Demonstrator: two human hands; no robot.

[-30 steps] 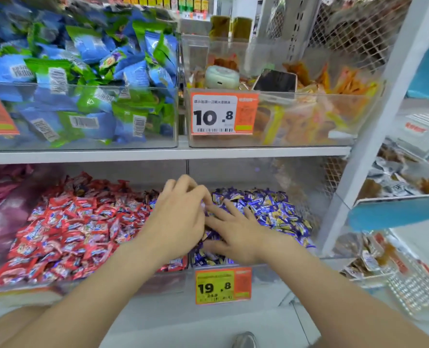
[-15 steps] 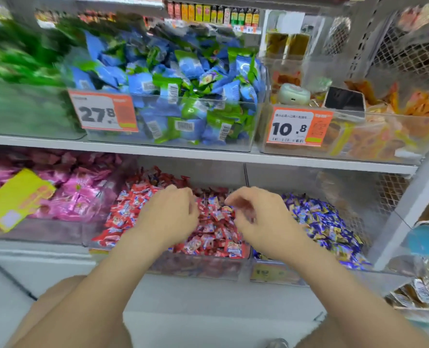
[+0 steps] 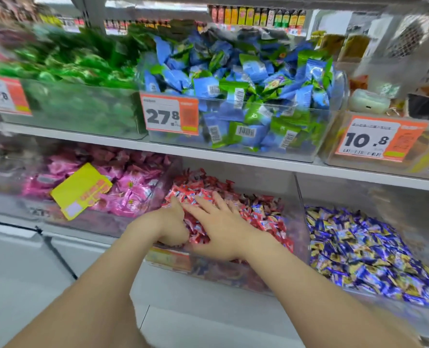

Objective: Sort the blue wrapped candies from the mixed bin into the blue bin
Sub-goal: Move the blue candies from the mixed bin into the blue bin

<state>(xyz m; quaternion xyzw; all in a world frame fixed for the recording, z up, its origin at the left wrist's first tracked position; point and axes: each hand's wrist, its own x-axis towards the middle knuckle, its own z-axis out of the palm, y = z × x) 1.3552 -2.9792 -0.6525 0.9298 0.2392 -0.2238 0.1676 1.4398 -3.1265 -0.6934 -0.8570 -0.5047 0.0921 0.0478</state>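
Top shelf, L to R on my feed: blurred green foil packets [image 3: 78, 71] w/ an orange-and-white "16.8" price tag [image 3: 5, 96]; blue-and-green barcoded sachets [image 3: 246, 79] behind a "27.8" tag [image 3: 169, 114]; a "10.8" tag [image 3: 379, 138] w/ a pale rounded gadget [image 3: 366, 101] above it. Under the white shelf board [image 3: 58, 134], pink foil-wrapped sweets [image 3: 133, 187] w/ a tilted yellow card tag [image 3: 80, 189] in front. Small coloured bottles [image 3: 256, 16] far back.

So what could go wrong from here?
The right hand lies flat on the red candies; pressing may bury the few blue wrapped candies near its fingers.
The left hand has its fingers hidden in the pile, so it may scoop red ones too.
That pile stands high near the front wall of the mixed bin; candies could spill out.
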